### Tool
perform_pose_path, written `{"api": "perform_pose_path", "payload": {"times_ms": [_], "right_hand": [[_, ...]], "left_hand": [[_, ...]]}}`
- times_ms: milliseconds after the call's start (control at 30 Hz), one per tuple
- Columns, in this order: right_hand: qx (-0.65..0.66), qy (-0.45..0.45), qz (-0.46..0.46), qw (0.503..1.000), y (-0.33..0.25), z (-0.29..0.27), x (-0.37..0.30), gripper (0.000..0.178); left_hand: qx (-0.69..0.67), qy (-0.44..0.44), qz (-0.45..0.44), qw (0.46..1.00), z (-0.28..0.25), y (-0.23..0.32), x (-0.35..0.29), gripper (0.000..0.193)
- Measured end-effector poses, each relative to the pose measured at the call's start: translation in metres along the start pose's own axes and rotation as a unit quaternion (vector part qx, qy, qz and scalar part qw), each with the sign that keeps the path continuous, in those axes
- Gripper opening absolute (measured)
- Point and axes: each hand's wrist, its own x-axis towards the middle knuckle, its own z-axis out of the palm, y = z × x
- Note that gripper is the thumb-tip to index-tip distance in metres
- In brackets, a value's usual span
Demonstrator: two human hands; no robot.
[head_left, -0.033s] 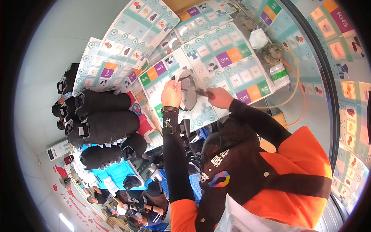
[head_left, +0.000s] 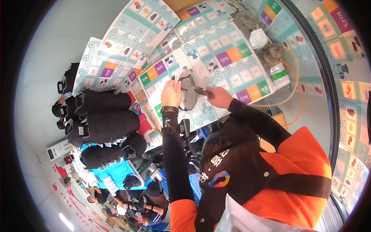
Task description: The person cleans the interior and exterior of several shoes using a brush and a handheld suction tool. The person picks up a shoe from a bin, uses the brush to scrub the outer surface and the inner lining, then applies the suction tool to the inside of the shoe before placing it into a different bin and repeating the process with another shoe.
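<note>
A grey cap (head_left: 188, 92) lies on the patterned, covered tabletop (head_left: 232, 46), with its pale inside partly showing. My left hand (head_left: 171, 94) is on the cap's left side, fingers closed on its edge. In my right hand (head_left: 221, 97) is a small dark cutting tool (head_left: 201, 92) with a touch of red, which looks like thread snips. Its tip points left and reaches the cap's right edge; whether it touches the cap I cannot tell.
Stacks of black caps (head_left: 104, 120) stand to the left, near a blue tray (head_left: 116, 174). Beyond the table's right edge lie a white-and-green packet (head_left: 279, 76), a tangled clump (head_left: 272, 54) and a hose (head_left: 295, 83). Several people (head_left: 131, 210) sit at the lower left.
</note>
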Motion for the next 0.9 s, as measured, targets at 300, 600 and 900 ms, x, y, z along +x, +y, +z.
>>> {"api": "perform_pose_path", "payload": {"times_ms": [300,600,900], "right_hand": [[-0.007,-0.025,0.013,1.000,0.004,0.001,0.001,0.025],[0.019,0.015,0.033,0.999,0.017,0.005,-0.003,0.026],[0.216,-0.105,0.118,0.964,-0.010,-0.041,-0.019,0.032]], "left_hand": [[0.059,-0.035,-0.008,0.998,-0.003,0.008,-0.002,0.027],[0.121,-0.037,-0.034,0.991,0.003,0.033,-0.007,0.034],[0.155,0.158,0.013,0.975,-0.036,0.046,-0.040,0.027]]}}
